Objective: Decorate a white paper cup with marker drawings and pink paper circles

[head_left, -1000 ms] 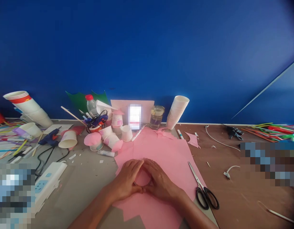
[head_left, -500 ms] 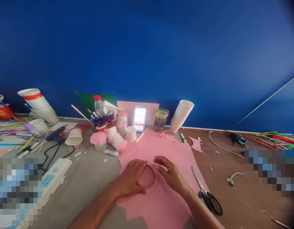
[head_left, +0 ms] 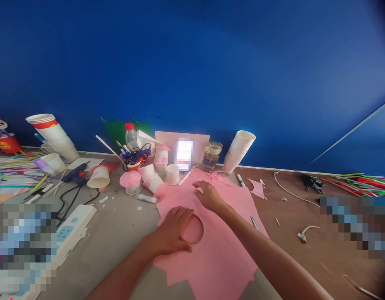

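Observation:
My left hand rests on a pink paper sheet, its fingers and thumb around the left side of a thin round ring lying flat. Above the sheet's upper part, my right hand is held with fingers loosely bent and apart, nothing in them. Just beyond it are a white marker and a lit phone, which leans on a pink card. The scissors are mostly hidden beneath my right forearm.
Paper cups, some with pink tops, stand behind on the left. A glass jar and a stack of cups are at the back. A power strip and glue gun lie left; a white cable lies right.
My right hand has moved forward and slightly left, away from the ring, and its forearm now covers most of the scissors. My left hand stays at the ring.

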Available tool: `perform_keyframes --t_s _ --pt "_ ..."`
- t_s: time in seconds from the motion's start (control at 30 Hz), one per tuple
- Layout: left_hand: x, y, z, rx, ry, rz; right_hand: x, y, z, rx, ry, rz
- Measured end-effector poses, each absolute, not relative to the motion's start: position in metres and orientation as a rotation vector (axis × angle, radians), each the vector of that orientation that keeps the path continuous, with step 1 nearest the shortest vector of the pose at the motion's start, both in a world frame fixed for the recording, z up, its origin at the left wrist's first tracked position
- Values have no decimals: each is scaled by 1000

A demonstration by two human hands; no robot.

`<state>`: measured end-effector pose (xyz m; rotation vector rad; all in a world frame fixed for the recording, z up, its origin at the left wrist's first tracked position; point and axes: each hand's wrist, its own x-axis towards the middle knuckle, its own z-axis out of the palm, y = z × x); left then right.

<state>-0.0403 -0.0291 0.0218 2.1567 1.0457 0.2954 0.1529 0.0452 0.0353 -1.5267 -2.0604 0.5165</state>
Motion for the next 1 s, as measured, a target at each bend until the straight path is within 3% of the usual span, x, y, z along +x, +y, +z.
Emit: perform_keyframes --t_s 0.53,0.77,1.0 --pt "-39 -29 19 2196 1033 311 111 119 6 -1575 -2496 72" --pt "-40 -29 16 2208 1018 321 120 122 10 -1484 -2344 221" --pt "-41 -28 20 2194 1006 313 156 86 28 -1436 -1678 533"
